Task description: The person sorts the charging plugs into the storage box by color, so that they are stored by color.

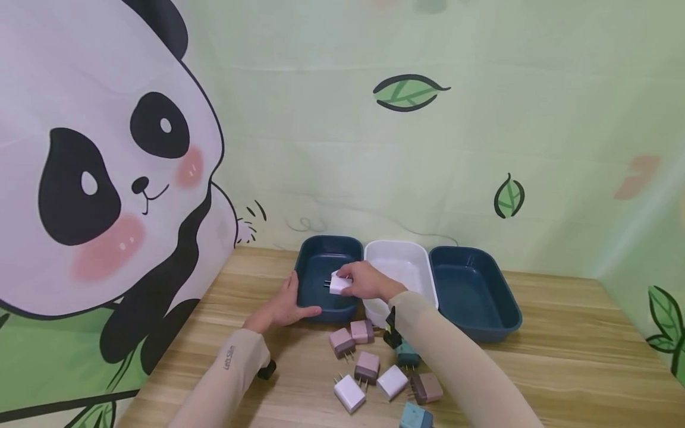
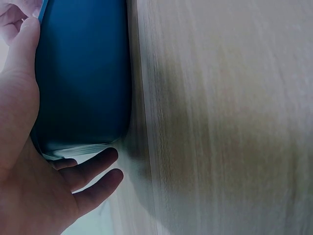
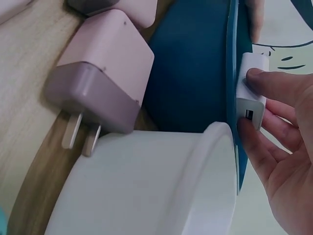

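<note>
My right hand (image 1: 369,280) pinches a white charger (image 1: 339,284) over the left blue tray (image 1: 329,240), its prongs pointing left. In the right wrist view the white charger (image 3: 252,88) shows a USB port, with thumb and fingers on either side of it. My left hand (image 1: 283,302) rests against the left side and near corner of that same tray, fingers and thumb spread. The left wrist view has the hand (image 2: 44,186) beside the blue tray wall (image 2: 85,73), fingers extended along its end.
A white tray (image 1: 398,245) and another blue tray (image 1: 473,291) stand to the right. In front lie pink-and-mauve chargers (image 1: 367,364), white chargers (image 1: 350,392) and teal chargers (image 1: 415,415) on the wooden table (image 1: 299,380). A panda-print cloth (image 1: 321,119) hangs behind.
</note>
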{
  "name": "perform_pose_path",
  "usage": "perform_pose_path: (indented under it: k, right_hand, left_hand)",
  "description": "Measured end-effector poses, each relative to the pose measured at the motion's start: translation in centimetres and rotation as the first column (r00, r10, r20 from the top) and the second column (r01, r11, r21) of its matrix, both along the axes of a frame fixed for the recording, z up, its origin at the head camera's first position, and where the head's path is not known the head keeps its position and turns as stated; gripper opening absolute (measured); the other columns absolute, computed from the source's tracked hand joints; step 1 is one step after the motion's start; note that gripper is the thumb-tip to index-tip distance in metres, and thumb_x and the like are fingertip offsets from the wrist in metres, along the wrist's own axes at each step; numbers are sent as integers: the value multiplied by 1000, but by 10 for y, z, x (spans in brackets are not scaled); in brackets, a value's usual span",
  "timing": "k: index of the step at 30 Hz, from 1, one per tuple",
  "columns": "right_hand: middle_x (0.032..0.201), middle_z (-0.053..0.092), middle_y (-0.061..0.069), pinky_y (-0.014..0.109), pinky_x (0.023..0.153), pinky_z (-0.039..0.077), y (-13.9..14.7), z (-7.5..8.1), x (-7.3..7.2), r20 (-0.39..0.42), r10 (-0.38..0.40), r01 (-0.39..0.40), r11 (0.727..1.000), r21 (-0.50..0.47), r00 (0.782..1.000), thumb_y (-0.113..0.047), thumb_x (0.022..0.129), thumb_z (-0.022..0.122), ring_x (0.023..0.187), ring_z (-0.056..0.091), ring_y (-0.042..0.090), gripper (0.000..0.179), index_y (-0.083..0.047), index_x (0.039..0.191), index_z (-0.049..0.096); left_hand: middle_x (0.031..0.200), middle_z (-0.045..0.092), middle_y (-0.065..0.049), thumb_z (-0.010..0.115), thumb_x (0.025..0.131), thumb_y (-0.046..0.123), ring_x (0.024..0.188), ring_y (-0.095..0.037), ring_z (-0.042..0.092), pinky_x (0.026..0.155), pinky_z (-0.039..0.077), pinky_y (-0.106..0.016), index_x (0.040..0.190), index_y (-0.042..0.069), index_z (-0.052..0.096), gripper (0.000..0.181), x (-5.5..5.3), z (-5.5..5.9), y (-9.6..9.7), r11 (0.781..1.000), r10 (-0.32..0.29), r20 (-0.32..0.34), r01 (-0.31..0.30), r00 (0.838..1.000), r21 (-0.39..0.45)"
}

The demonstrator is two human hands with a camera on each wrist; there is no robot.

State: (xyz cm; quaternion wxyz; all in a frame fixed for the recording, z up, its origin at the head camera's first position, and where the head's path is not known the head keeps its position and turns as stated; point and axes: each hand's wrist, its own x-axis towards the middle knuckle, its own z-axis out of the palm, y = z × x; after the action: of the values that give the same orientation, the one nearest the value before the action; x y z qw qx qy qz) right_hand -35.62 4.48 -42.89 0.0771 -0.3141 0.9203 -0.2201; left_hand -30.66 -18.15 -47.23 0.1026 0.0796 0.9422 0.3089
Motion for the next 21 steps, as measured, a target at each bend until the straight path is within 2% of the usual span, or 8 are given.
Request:
perform_pose_path:
  k: [5,8,10,14,17,21]
  right_hand:
    - [106,68,8,31,82,48,-2,-3,-1,-61,-9,8,1000,-7,998,-18,81,76,86,59,18,37,-5,114,67]
    - [102,68,11,33,82,49,-5,-5,-2,-97,-29,23,998,-56,995,-16,82,73,87,61,22,34,-1,112,66]
    - [106,67,14,35,86,49,-7,-5,-1,-88,-43,34,994,-100,995,-14,85,70,94,62,25,34,2,114,64]
    - [120,62,15,37,93,46,-11,-3,1,-9,-70,68,985,-156,997,-13,89,64,110,59,27,38,4,123,59]
    - [123,61,13,35,94,46,-12,0,4,10,-78,79,983,-165,997,-15,90,64,111,58,24,39,1,125,58]
    - [124,60,14,32,92,47,-10,4,5,8,-55,55,981,-185,998,-14,89,66,110,59,22,39,-1,125,58]
  left_hand:
    - [155,-1,-22,69,75,61,139,-38,17,107,24,-53,149,2,-9,123,-2,-2,2,1000,-1,2,1,1000,4]
    - [155,0,-24,69,75,61,139,-39,18,107,25,-54,149,0,-8,123,-2,-3,3,1000,-8,-7,8,1000,3]
    - [155,1,-24,69,75,61,139,-39,18,107,25,-53,149,0,-8,123,-3,-3,4,1000,-10,-10,10,1000,-1]
    - [154,1,-26,70,76,58,138,-40,20,107,25,-53,149,-2,-7,122,-3,-3,6,1000,-20,-14,20,1000,23]
    - [154,0,-25,69,77,57,138,-39,19,107,24,-53,149,-1,-9,121,-3,-4,4,999,-18,-13,19,1000,28]
    - [155,-1,-24,69,78,56,139,-39,17,108,23,-53,149,-1,-9,120,-4,-6,1,1000,-10,-19,11,1000,28]
